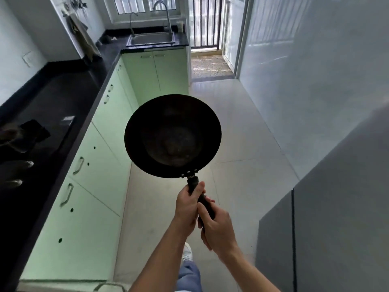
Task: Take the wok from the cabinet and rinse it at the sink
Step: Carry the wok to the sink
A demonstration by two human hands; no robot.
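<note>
The dark wok point(172, 135) is held out in the air over the pale tiled floor point(248, 148), mouth up and tipped a little toward the camera, so its worn, mottled inside shows. Its black handle point(194, 182) runs back from the riveted bracket toward the person. Both hands grip this handle: the left hand point(189, 204) is wrapped around it nearer the bowl, fingers curled over the top, and the right hand point(217, 228) clasps the end just behind, touching the left. Both forearms are bare. Below them show a leg in blue jeans point(189, 275) and a white shoe point(187, 252) on the floor. On the left runs a row of pale green cabinets point(99, 169) with metal handles, all doors closed, under a glossy black countertop point(63, 91). The counter turns at the far corner, where a steel sink point(134, 42) is set in it beneath a window, well apart from the wok, with a tall curved faucet point(163, 9) behind the basin. A cloth point(84, 36) hangs on the left wall near that corner. Right of the sink is a doorway with dark vertical bars point(205, 22), and a grey panelled unit point(326, 218) stands at the right edge.
</note>
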